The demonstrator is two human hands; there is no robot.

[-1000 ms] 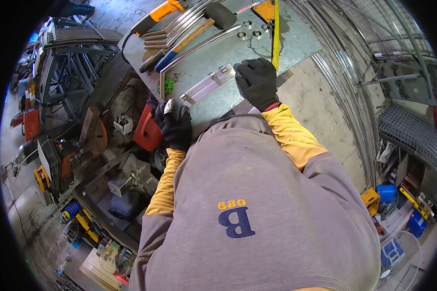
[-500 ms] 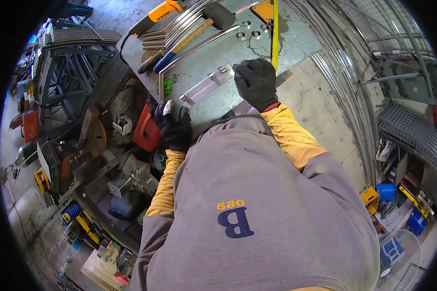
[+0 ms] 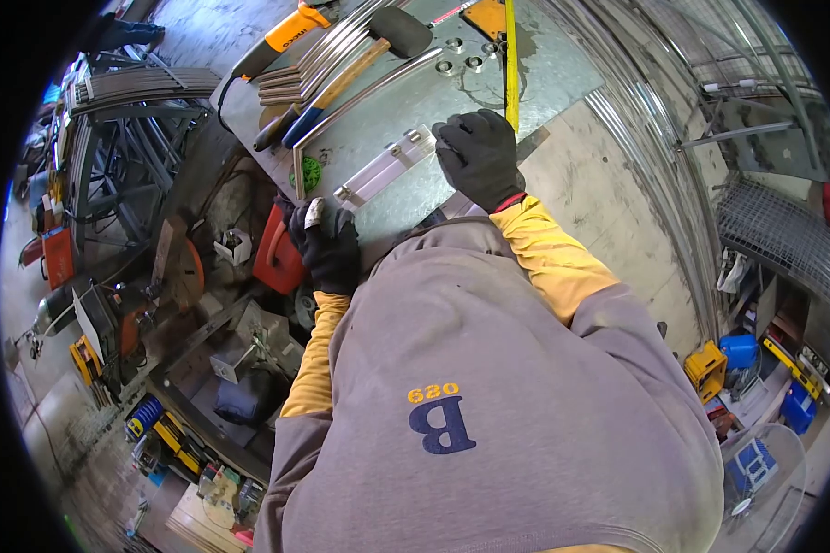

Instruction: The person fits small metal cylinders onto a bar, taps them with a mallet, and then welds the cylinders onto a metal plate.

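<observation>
Both of my hands wear dark gloves. My right hand (image 3: 480, 158) is curled at the right end of a pale metal bar with small fittings (image 3: 385, 170), its fingertips hidden from view. At the table's near left edge rests my left hand (image 3: 326, 241), fingers bent, with a pale wrap on one finger; what it holds, if anything, cannot be made out. The bar lies on the metal table (image 3: 551, 83). A bent metal tube (image 3: 369, 100) and a round green piece (image 3: 311, 172) are just beyond the left hand.
A mallet (image 3: 402, 33), an orange-handled tool (image 3: 295, 28), several metal rings (image 3: 473, 64) and a yellow tape measure strip (image 3: 512, 74) lie on the table. Left of me are a red case (image 3: 278, 253) and metal frames; long metal bars (image 3: 655, 175) run along the right.
The view has shifted slightly, so the table and its tools appear a little further left. Both hands keep nearly the same places by the bar and table edge.
</observation>
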